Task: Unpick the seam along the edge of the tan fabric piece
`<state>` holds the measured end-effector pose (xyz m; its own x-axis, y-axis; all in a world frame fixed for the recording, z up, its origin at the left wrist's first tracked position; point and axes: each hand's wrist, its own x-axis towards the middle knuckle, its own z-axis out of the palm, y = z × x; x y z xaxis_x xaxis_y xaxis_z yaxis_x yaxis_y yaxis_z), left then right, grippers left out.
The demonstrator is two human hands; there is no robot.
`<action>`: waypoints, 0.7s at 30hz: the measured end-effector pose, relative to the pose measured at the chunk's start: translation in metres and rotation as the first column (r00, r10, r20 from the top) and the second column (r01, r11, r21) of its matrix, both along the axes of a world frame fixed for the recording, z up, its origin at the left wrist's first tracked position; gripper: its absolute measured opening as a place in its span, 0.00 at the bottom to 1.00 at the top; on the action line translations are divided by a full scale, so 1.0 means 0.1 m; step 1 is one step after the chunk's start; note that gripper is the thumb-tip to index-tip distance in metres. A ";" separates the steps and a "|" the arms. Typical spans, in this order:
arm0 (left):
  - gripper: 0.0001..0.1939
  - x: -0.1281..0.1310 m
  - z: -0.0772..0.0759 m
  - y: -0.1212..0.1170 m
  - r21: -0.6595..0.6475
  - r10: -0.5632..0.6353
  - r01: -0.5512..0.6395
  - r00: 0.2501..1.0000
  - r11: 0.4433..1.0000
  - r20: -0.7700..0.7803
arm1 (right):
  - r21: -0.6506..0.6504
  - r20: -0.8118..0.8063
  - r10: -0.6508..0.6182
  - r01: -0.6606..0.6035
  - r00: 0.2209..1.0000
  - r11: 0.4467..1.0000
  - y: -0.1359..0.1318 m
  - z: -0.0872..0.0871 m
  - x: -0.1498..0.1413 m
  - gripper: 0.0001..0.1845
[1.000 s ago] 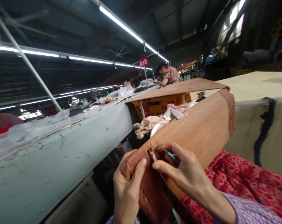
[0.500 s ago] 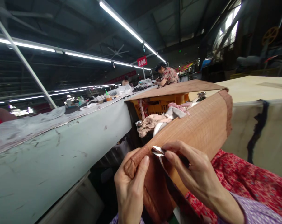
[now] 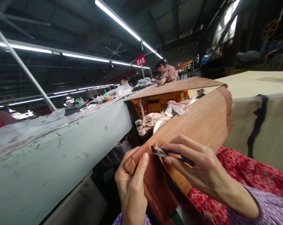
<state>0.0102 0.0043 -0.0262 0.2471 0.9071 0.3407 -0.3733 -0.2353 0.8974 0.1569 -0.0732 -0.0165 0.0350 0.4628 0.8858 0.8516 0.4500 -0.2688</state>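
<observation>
Def. a workshop or factory floor: rows of strip lights (image 3: 119, 22) and a ceiling fan (image 3: 113, 51) under a big dark roof (image 3: 71, 20), w/ a red sign (image 3: 140, 59) up high. Long worktable (image 3: 96, 131) w/ plastic bags (image 3: 121, 90) etc. on top, plus a co-worker (image 3: 171, 73) bent over approx. the far end.

A red sign (image 3: 140, 60) reads "胶水组" in white characters.

Brown material (image 3: 193, 120), blue-handled snips (image 3: 183, 157), red patterned cloth (image 3: 244, 166)
</observation>
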 end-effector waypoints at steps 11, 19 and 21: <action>0.19 0.01 0.00 -0.02 -0.047 0.036 -0.034 0.999 0.998 0.033 | 0.013 -0.078 -0.076 0.077 0.994 0.997 0.07 0.00 -0.05 0.07; 0.17 0.02 -0.01 0.01 -0.038 0.035 -0.033 0.998 0.999 0.053 | 0.066 -0.069 -0.134 0.138 0.989 0.988 0.12 -0.05 -0.11 0.08; 0.17 0.02 -0.02 0.01 -0.047 0.032 -0.030 0.998 0.998 0.057 | 0.109 -0.036 -0.167 0.170 0.985 0.979 0.12 -0.06 -0.14 0.08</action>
<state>0.0125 0.0051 -0.0279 0.1996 0.9290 0.3117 -0.4181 -0.2069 0.8845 0.1424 -0.0610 -0.0223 0.1286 0.3470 0.9290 0.9109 0.3291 -0.2490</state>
